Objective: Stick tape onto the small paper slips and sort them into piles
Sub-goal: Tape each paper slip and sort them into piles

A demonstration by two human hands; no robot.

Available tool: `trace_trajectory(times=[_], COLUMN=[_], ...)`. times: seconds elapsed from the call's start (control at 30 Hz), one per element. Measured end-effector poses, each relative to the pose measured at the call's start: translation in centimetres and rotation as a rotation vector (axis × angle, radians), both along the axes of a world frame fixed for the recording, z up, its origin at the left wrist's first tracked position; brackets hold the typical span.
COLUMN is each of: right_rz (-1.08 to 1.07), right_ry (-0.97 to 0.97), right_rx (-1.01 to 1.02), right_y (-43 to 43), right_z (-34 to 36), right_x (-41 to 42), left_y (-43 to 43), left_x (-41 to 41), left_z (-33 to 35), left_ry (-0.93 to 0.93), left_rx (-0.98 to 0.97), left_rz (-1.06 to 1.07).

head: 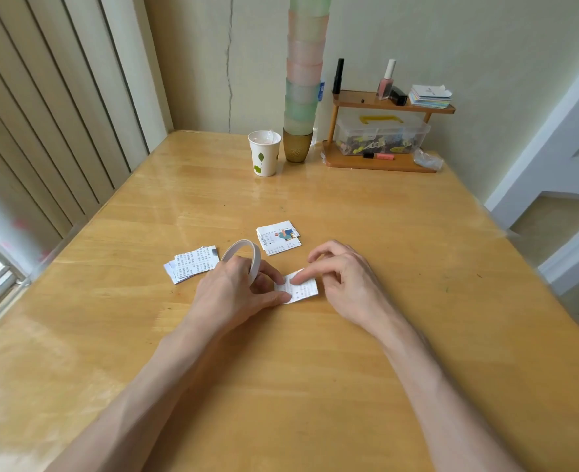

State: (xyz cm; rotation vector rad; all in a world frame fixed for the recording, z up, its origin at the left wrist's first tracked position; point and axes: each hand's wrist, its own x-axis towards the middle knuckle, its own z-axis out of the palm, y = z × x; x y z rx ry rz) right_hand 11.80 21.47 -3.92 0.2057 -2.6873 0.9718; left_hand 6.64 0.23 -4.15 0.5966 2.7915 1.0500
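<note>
Head view: left hand [237,291] grips tape roll [256,264], right hand [346,277] loose, forefinger pressing paper slip [305,289]; looks flimsy, light, pin by edges.

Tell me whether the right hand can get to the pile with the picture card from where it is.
Likely yes. The right hand presses the slip just in front of the picture-card pile, and only bare table lies between them.

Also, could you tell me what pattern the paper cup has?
The cup is white with green leaf prints; the head view shows it best.
</note>
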Motion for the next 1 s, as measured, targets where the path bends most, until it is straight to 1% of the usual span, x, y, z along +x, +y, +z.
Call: trace_trajectory(times=[0.17, 0.27, 0.4, 0.5, 0.63, 0.77, 0.87, 0.97, 1.0], right_rz=[-0.015, -0.037, -0.027, -0.032, -0.013, -0.002, 0.000, -0.003, 0.001], right_ry=[-0.029, -0.019, -0.065, -0.086, -0.119, -0.104, -0.105, -0.113, -0.120], right_rx=[0.045, -0.028, -0.016, -0.075, 0.006, -0.040, -0.003, -0.064, -0.056], right_y=[-0.03, 0.13, 0.29, 0.53, 0.39, 0.26, 0.32, 0.21, 0.14], right_z=[0.01, 0.15, 0.04, 0.24, 0.17, 0.13, 0.03, 0.23, 0.27], right_x=[0.11, 0.11, 0.10, 0.17, 0.23, 0.20, 0.19, 0.22, 0.27], left_y=[-0.05, -0.08, -0.06, 0.02, 0.01, -0.06, -0.03, -0.01, -0.02], left_x=[0.03, 0.02, 0.06, 0.06, 0.05, -0.01, -0.06, -0.09, -0.09], left_z=[-0.01, -0.06, 0.04, 0.04, 0.01, -0.10, -0.18, -0.21, -0.22], left_ry=[0.007, -0.001, -0.002, -0.002, 0.001, 0.000, -0.001, 0.000, -0.001], left_rx=[-0.009, -0.011, -0.013, -0.012, -0.010, -0.004, -0.003, 0.002, 0.002], left_rz=[0.011, 0.013, 0.013, 0.013, 0.013, 0.007, 0.006, 0.006, 0.006])
